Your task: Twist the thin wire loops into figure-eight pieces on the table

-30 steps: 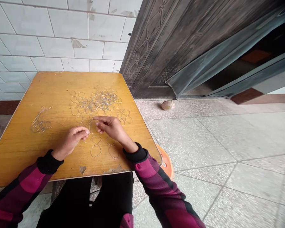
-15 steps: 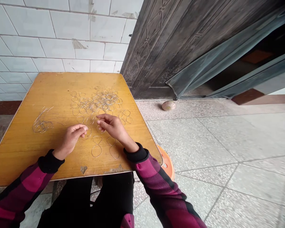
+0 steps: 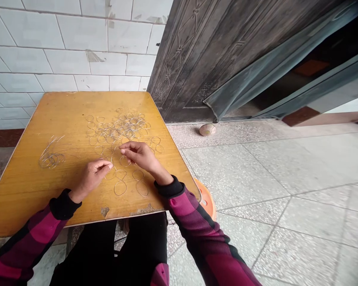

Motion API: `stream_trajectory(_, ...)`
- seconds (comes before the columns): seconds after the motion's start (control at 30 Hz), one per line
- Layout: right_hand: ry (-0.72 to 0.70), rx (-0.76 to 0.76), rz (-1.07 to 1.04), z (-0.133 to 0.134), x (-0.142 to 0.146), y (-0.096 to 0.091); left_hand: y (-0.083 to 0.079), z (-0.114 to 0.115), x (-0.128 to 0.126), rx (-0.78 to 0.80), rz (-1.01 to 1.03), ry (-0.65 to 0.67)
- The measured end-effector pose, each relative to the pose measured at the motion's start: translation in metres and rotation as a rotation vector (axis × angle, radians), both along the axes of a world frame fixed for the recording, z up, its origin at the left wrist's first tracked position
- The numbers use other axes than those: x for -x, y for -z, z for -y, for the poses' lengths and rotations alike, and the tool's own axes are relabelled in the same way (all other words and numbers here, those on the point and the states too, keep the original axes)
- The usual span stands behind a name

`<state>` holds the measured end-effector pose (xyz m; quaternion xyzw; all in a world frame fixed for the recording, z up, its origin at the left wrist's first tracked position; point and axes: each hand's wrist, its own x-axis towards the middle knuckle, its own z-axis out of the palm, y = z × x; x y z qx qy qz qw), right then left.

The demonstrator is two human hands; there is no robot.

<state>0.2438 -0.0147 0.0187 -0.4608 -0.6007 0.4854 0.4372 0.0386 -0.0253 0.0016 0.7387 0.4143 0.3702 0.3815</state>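
Some fine wire (image 3: 113,167) showed at the fingertips of the left hand (image 3: 92,172), over the middle of the worktop (image 3: 74,105); its full run was too faint to trace. The left thumb and forefinger were pinched on it. The right hand (image 3: 141,155) stood just beside, apart from the left and nearer the far edge, its thumb and forefinger drawn close; whether they gripped wire could not be told.

Change over the last second: the right forefinger, first stretched out straight, had folded back toward its thumb, while the left fingertips had shifted slightly toward the far edge and returned. In judgement, this was a small adjustment of grip, with shaping of the piece under way rather than complete.

Around the hands, nothing set down had visibly moved. Two eights (image 3: 119,181) lay toward the near edge, side by side. Beyond the hands, the loop pile (image 3: 128,125) spread toward the far edge, with another eight (image 3: 156,144) near the right edge. Loose strands (image 3: 51,157) lay near the left edge. Outside the worktop, an orange stool (image 3: 208,200) showed past the near right corner.
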Motion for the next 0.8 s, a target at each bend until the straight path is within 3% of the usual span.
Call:
stream_trajectory(0.13, -0.104, 0.137, -0.115, 0.001, 0.002, -0.003, -0.001, 0.0, 0.001, 0.025, -0.033, 0.037)
stream_trajectory(0.3, -0.083, 0.166, -0.142, 0.011, -0.009, -0.013, -0.002, 0.003, 0.003, 0.102, 0.021, 0.048)
stream_trajectory(0.5, 0.096, 0.134, -0.031, 0.043, -0.062, -0.026, -0.004, 0.003, 0.003, 0.086, 0.07, 0.059)
stream_trajectory(0.67, 0.259, 0.152, 0.019, 0.07, -0.107, -0.016, -0.005, 0.002, 0.006, 0.035, 0.066, 0.069)
stream_trajectory(0.8, 0.32, 0.183, 0.051, 0.079, -0.123, -0.005, -0.004, 0.0, 0.007, 0.028, 0.063, 0.061)
